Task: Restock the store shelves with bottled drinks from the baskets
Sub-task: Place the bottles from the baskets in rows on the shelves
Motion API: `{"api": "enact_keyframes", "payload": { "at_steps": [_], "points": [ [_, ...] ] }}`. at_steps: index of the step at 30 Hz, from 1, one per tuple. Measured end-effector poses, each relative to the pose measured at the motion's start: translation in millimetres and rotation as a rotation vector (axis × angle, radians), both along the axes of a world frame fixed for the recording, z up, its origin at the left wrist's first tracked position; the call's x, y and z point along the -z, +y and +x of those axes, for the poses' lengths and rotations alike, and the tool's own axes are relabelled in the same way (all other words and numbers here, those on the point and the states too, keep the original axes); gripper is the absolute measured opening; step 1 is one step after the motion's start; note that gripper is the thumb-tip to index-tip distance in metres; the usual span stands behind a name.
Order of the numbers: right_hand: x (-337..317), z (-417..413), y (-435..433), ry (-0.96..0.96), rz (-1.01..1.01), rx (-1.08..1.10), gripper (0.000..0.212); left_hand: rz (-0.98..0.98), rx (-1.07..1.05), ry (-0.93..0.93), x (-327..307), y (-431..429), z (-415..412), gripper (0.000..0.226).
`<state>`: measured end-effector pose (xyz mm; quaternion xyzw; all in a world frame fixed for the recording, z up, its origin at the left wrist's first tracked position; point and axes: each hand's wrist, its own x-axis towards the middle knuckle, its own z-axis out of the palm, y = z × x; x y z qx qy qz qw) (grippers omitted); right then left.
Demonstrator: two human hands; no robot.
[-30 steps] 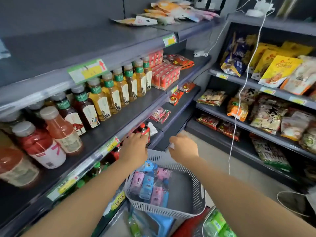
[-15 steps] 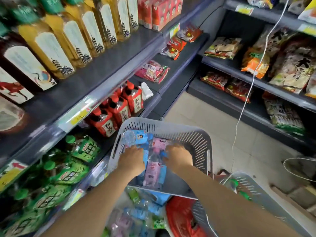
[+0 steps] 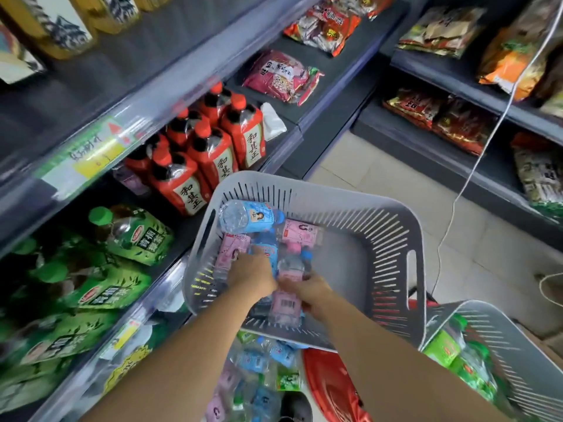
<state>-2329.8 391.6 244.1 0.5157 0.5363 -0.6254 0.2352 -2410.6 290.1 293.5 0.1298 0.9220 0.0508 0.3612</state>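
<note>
Grey basket (image 3: 380, 226): tilted, in front of lower shelves; slotted walls, handle hole in right wall; bottles bunched in left half.
Left hand (image 3: 253, 277): inside basket, knuckles up, fingers bent down onto mid blue bottle (image 3: 267, 250); real grip or mere touch can't be told, fingertips hidden + blurred.
Right hand (image 3: 309, 292): inside basket, just beside left hand; fingers curled over barcode bottle (image 3: 285, 304), grasping it.
Barcode bottle: pink label, lying lengthwise by near wall of basket, partly under right hand.
Mid blue bottle: lying lengthwise btw. pink-label bottles.
Crosswise bottle (image 3: 248, 216): blue label, clear body, lying across far-left corner of basket, close to far wall.
Left pink bottle (image 3: 233, 252): beside left wall, touching mid blue bottle.
Far pink bottle (image 3: 300, 232): just right of crosswise bottle.
Red-cap bottles (image 3: 213, 147): upright in rows on shelf left of basket; red labels w/ black characters.
Green-label bottles (image 3: 131, 233): shelf below, far left; green caps, blurred.
Price tag (image 3: 94, 147): green + yellow, on shelf edge above red-cap bottles.
Second basket (image 3: 499, 336): grey, lower right, near corner of grey basket; green-label bottles inside.
Loose bottles (image 3: 259, 360): under grey basket; blue, pink, green labels mixed.
Red item (image 3: 329, 388): red plastic under grey basket; kind unclear.
Snack packs (image 3: 280, 76): on shelves beyond basket + at right.
White cable (image 3: 475, 166): hanging at right, down to tiled floor (image 3: 396, 190).
</note>
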Motion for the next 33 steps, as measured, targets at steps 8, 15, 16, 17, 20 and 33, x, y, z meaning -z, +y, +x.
{"api": "enact_keyframes", "payload": {
  "at_steps": [8,15,16,17,20,33],
  "points": [
    [-56.0,11.1,19.3,0.044,-0.128,0.159,0.042,0.306,-0.471,-0.62,-52.3,-35.0,-18.0,0.065],
    [-150.1,-11.6,26.0,0.317,-0.095,0.193,0.048,0.657,-0.598,-0.682,-143.2,-32.4,-24.6,0.057],
    [-166.0,-15.5,27.1,0.354,-0.096,0.197,0.037,0.706,-0.621,-0.67,-157.4,-33.3,-27.8,0.047],
    [-180.5,-19.6,28.5,0.389,-0.097,0.197,0.031,0.75,-0.632,-0.659,-173.7,-34.6,-30.9,0.04],
    [-224.9,-32.8,25.8,0.494,-0.066,0.164,0.039,0.838,-0.598,-0.565,-219.9,-43.4,-40.4,0.038],
    [-416.0,-72.9,-23.9,0.908,0.148,-0.137,0.065,1.085,-0.54,-0.163,-417.7,-122.0,-45.3,0.031]
  ]
}}
